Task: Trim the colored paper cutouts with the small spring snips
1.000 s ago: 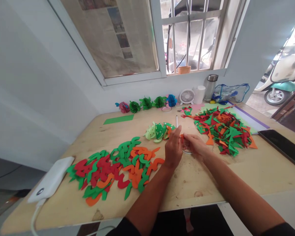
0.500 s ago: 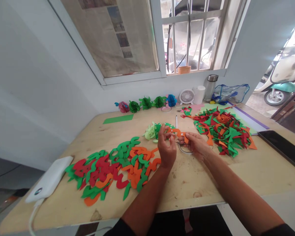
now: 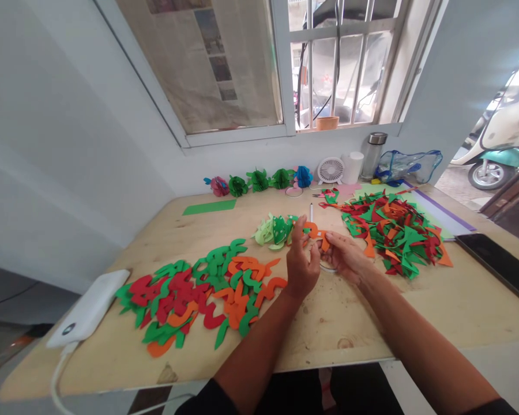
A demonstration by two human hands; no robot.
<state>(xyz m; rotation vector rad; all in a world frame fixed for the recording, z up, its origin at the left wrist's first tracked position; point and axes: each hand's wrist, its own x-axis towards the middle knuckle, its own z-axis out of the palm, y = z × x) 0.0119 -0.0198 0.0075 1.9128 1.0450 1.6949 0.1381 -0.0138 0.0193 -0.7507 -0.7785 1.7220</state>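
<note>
Left hand [image 3: 303, 268] and right hand [image 3: 348, 256] are close together over the counter [image 3: 324, 314], a curved orange cutout [image 3: 312, 229] between them. The right pinches its near end between thumb and fingers; the left has its fingers raised at the other end, and I cannot tell whether they grip it. Green, red and orange cutouts [image 3: 184, 294] lie to the left, a heap of scraps [image 3: 395, 230] to the right.
</note>
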